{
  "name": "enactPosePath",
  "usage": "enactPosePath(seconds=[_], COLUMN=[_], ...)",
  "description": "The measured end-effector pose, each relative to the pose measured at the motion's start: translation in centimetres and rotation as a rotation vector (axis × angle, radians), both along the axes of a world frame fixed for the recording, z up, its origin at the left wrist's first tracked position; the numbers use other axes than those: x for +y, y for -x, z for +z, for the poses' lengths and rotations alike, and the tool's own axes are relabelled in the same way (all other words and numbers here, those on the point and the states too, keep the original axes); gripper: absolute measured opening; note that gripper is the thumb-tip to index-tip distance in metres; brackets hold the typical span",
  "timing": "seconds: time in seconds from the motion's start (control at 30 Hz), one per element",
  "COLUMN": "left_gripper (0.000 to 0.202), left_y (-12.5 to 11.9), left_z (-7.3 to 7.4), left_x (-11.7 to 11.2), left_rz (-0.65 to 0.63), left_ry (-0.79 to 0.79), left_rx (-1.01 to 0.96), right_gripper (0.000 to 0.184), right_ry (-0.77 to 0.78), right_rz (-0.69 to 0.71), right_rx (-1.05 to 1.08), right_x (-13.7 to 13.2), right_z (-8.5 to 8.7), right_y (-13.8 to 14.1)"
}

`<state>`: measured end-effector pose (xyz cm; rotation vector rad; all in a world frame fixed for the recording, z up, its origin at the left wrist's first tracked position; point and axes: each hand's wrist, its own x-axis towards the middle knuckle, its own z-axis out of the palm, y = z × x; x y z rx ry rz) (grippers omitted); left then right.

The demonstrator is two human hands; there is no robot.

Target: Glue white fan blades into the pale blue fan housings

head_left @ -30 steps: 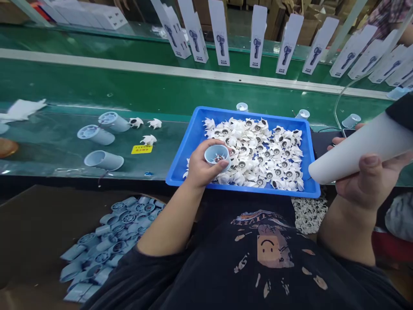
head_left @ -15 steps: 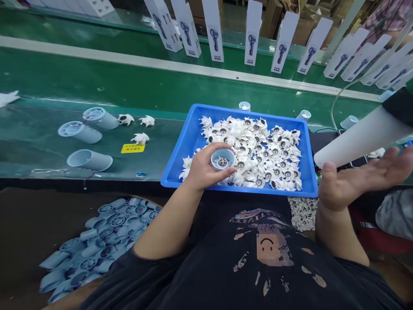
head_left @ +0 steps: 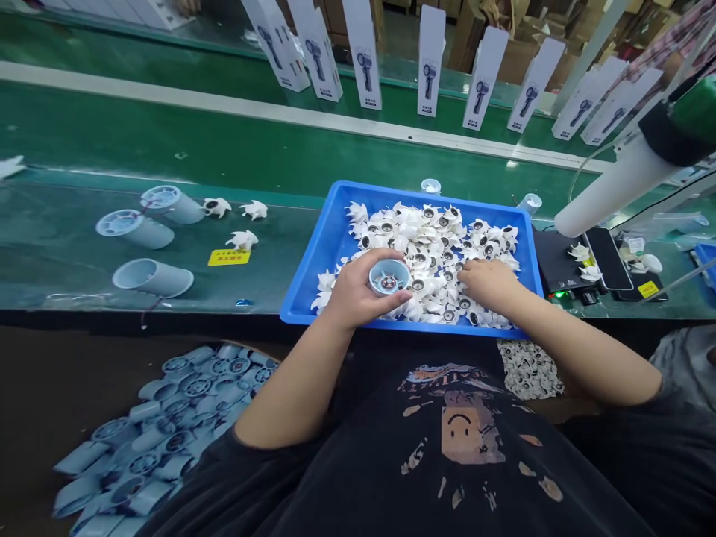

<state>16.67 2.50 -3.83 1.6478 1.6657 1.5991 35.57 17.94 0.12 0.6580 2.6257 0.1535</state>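
Note:
My left hand (head_left: 352, 292) is wrapped round a light-blue fan housing (head_left: 389, 277), held over the tray's left half with its round opening facing up. Inside that opening a motor hub with reddish parts shows. A blue tray (head_left: 307, 280) lies in front of me, heaped with white fan impellers (head_left: 428, 239), many showing dark hub rings. Over the tray's right half, my right hand (head_left: 488, 285) reaches in among the impellers. Its fingertips are pinched at the pile, and what they hold is hidden.
Several blue housings (head_left: 154, 277) lie on the bench at left, near loose impellers (head_left: 243, 240) and a yellow label (head_left: 229, 257). More housings (head_left: 184, 425) are heaped lower left. A white cylindrical tool (head_left: 598, 194) hangs at right above a phone (head_left: 608, 257). Product boxes (head_left: 429, 63) line the back.
My right hand has moved left from beside the hanging white tool into the tray and closed its fingers. The tool has swung up and away. My left hand keeps holding the housing.

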Motion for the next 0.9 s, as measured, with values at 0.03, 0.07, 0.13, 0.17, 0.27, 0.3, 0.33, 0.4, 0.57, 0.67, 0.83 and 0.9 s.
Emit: enactPosePath(seconds=[0.03,0.07,0.13,0.17,0.27,0.3,0.33,0.4,0.57,0.67,0.83,0.9], left_gripper=[0.053,0.053,0.055,0.056,0.06,0.06,0.06,0.058,0.061,0.059,0.067,0.073], left_y=[0.0,0.1,0.1,0.1,0.1,0.1,0.1,0.0,-0.1,0.0,0.0,-0.1], left_z=[-0.1,-0.2,-0.6,-0.7,-1.1,-1.3,-1.4,-1.6,-2.2,-2.2,-1.9,-1.7], left_x=[0.0,0.0,0.1,0.1,0.1,0.1,0.1,0.2,0.2,0.2,0.1,-0.2], left_rz=[0.006,0.014,0.052,0.078,0.115,0.106,0.091,0.069,0.136,0.17,0.217,0.217], left_ry=[0.003,0.004,-0.007,-0.026,-0.15,-0.203,-0.248,-0.287,-0.202,-0.159,-0.155,-0.178], left_rx=[0.006,0.014,0.026,0.025,-0.023,-0.042,-0.054,-0.052,0.036,0.064,0.047,-0.003], right_gripper=[0.027,0.028,0.032,0.034,0.036,0.035,0.034,0.031,0.034,0.038,0.039,0.039], right_ry=[-0.008,-0.017,-0.032,-0.039,-0.061,-0.067,-0.071,-0.063,-0.015,-0.002,0.013,0.017], right_rz=[-0.009,-0.02,-0.042,-0.05,-0.072,-0.079,-0.083,-0.086,-0.136,-0.199,-0.265,-0.292], right_rx=[-0.005,-0.007,0.0,0.009,0.056,0.076,0.093,0.107,0.046,0.04,0.13,0.201], right_x=[-0.3,-0.5,-1.0,-1.1,-1.1,-1.1,-1.0,-0.9,-1.3,-1.8,-2.5,-2.8], right_z=[-0.1,-0.2,-0.1,0.0,0.6,0.9,1.1,1.3,0.1,-0.5,-0.3,0.2], right_y=[0.1,0.2,0.4,0.4,-0.2,-0.5,-0.8,-1.3,-0.5,0.4,0.5,0.0])
